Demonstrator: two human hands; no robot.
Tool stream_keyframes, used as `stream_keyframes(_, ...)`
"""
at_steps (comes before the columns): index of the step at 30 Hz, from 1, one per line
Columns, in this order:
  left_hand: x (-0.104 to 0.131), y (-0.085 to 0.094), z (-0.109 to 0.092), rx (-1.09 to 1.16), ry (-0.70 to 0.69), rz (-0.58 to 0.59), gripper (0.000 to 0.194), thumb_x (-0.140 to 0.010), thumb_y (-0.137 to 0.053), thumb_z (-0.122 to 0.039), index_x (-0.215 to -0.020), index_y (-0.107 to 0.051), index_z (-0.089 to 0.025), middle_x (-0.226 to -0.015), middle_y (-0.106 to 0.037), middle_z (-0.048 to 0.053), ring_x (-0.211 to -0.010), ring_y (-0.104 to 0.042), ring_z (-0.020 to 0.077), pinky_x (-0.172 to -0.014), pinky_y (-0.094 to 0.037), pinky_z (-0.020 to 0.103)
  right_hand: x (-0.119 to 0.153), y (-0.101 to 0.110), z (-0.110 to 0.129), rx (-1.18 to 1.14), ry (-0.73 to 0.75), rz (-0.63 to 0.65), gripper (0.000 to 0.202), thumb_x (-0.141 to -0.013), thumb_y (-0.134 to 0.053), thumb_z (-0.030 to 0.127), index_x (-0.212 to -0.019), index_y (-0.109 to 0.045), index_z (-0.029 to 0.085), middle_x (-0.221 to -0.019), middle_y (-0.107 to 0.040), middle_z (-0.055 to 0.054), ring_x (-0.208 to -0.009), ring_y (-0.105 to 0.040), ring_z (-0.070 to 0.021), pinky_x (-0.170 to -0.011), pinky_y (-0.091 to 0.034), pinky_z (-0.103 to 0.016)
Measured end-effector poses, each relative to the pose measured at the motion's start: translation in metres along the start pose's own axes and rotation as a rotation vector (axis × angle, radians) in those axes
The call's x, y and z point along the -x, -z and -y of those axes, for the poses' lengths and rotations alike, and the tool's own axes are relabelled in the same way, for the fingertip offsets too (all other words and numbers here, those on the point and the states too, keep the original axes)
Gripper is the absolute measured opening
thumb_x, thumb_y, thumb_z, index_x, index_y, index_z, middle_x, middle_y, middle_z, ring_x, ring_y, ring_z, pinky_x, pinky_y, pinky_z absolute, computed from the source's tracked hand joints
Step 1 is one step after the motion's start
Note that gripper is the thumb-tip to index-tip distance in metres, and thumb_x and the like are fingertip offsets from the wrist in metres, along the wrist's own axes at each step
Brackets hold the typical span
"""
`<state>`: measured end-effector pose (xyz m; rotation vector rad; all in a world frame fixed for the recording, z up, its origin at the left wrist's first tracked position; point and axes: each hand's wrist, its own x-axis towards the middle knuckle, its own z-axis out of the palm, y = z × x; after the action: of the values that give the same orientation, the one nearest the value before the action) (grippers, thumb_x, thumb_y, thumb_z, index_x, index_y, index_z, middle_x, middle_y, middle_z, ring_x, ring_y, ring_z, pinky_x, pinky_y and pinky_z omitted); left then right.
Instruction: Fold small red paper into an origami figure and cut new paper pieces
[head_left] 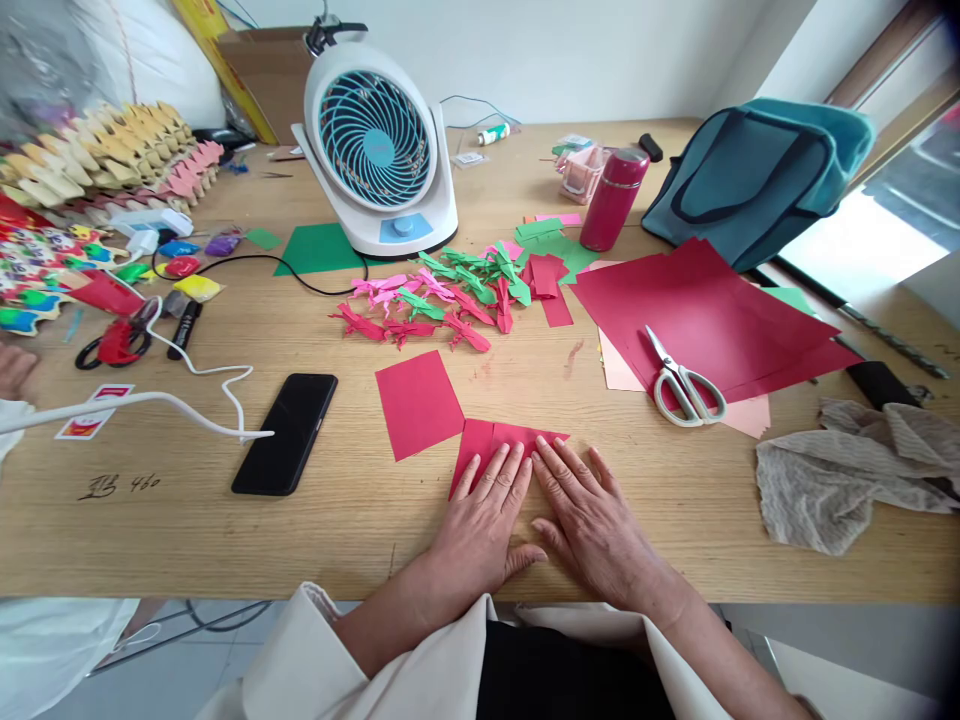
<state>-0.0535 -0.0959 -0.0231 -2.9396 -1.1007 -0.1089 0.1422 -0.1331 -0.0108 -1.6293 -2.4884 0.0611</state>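
Note:
A folded piece of red paper point(475, 446) lies flat near the table's front edge, partly covered by my fingers. My left hand point(487, 515) rests on it with the fingers stretched out and the thumb pointing right. Beside it my right hand point(589, 510) lies flat, its fingertips on the right part of the same paper. Both hands are open, and neither grips anything. Just up and left of the folded piece lies a flat red paper sheet point(418, 404). Beyond it are several folded paper figures point(431, 295) in red, green and pink.
White-handled scissors point(686, 385) lie on large red sheets point(720, 320) at the right, near a grey cloth point(832, 480). A black phone point(285, 435) and white cable lie left. A fan point(379, 150), red flask point(615, 200) and teal bag point(750, 180) stand behind. Someone's hand point(13, 370) shows far left.

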Motion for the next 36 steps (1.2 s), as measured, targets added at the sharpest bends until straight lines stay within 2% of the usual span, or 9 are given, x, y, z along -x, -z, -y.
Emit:
stream_keyframes(6, 0.001, -0.004, 0.003, 0.018, -0.015, -0.070, 0.095, -0.088, -0.024, -0.077, -0.155, -0.023, -0.010, -0.160, -0.031, 0.015, -0.147, -0.027, 0.0295, -0.116, -0.023, 0.045, -0.002, -0.003, 0.002, 0.073, -0.104, -0.042, 0.063, -0.098, -0.044, 0.035, -0.151, -0.032, 0.005, -0.161, -0.026, -0.017, -0.149, -0.024, -0.0286, -0.119, -0.020, -0.050)
stream_keyframes(13, 0.001, -0.008, 0.007, -0.019, -0.035, -0.083, 0.092, -0.089, -0.031, -0.075, -0.155, -0.025, -0.012, -0.157, -0.036, 0.016, -0.142, -0.036, 0.0328, -0.112, -0.030, 0.047, -0.006, -0.014, -0.002, 0.096, -0.180, -0.096, 0.066, -0.098, -0.044, 0.041, -0.152, -0.031, 0.007, -0.160, -0.028, -0.017, -0.149, -0.027, -0.0294, -0.118, -0.025, -0.050)
stream_keyframes(19, 0.001, -0.020, 0.016, -0.080, -0.111, -0.287, 0.095, -0.089, -0.035, -0.073, -0.157, -0.013, -0.011, -0.153, -0.042, 0.015, -0.141, -0.037, 0.0292, -0.112, -0.027, 0.039, -0.007, -0.017, -0.007, 0.056, -0.162, -0.085, 0.068, -0.097, -0.045, 0.040, -0.155, -0.027, 0.009, -0.161, -0.024, -0.014, -0.148, -0.028, -0.0293, -0.117, -0.030, -0.053)
stream_keyframes(22, 0.003, -0.017, 0.023, -0.136, -0.166, -0.387, 0.089, -0.091, -0.036, -0.068, -0.157, -0.016, -0.011, -0.149, -0.049, 0.013, -0.138, -0.040, 0.0273, -0.113, -0.026, 0.035, -0.006, -0.017, -0.008, 0.013, -0.178, -0.088, 0.070, -0.098, -0.044, 0.040, -0.157, -0.020, 0.012, -0.162, -0.020, -0.011, -0.149, -0.026, -0.0270, -0.118, -0.030, -0.051)
stream_keyframes(25, 0.014, -0.012, 0.030, -0.187, -0.200, -0.434, 0.085, -0.094, -0.033, -0.063, -0.157, -0.016, -0.009, -0.148, -0.051, 0.012, -0.139, -0.039, 0.0257, -0.112, -0.026, 0.034, -0.007, -0.014, -0.007, -0.014, -0.189, -0.075, 0.070, -0.098, -0.044, 0.041, -0.157, -0.018, 0.014, -0.163, -0.016, -0.009, -0.150, -0.023, -0.0270, -0.120, -0.028, -0.052)
stream_keyframes(30, 0.040, -0.017, 0.040, -0.270, -0.170, -0.464, 0.066, -0.097, -0.038, -0.038, -0.157, -0.020, -0.016, -0.138, -0.061, 0.006, -0.135, -0.044, 0.0214, -0.103, -0.037, 0.034, -0.009, -0.007, -0.004, -0.031, -0.205, -0.020, 0.068, -0.098, -0.044, 0.040, -0.156, -0.023, 0.011, -0.162, -0.017, -0.011, -0.150, -0.024, -0.0284, -0.120, -0.028, -0.053)
stream_keyframes(32, 0.047, -0.023, 0.042, -0.296, -0.149, -0.434, 0.064, -0.096, -0.038, -0.030, -0.157, -0.023, -0.017, -0.141, -0.059, 0.005, -0.133, -0.047, 0.0202, -0.100, -0.039, 0.035, -0.011, -0.004, -0.002, -0.022, -0.221, 0.004, 0.067, -0.097, -0.046, 0.037, -0.155, -0.028, 0.010, -0.161, -0.020, -0.011, -0.149, -0.025, -0.0291, -0.119, -0.028, -0.053)
stream_keyframes(36, 0.051, -0.036, 0.047, -0.275, -0.177, -0.454, 0.062, -0.097, -0.038, -0.033, -0.156, -0.026, -0.018, -0.139, -0.060, 0.004, -0.130, -0.050, 0.0200, -0.099, -0.041, 0.034, -0.017, 0.002, 0.005, 0.011, -0.263, 0.047, 0.067, -0.092, -0.056, 0.040, -0.148, -0.041, 0.006, -0.157, -0.033, -0.018, -0.143, -0.038, -0.0335, -0.114, -0.036, -0.051)
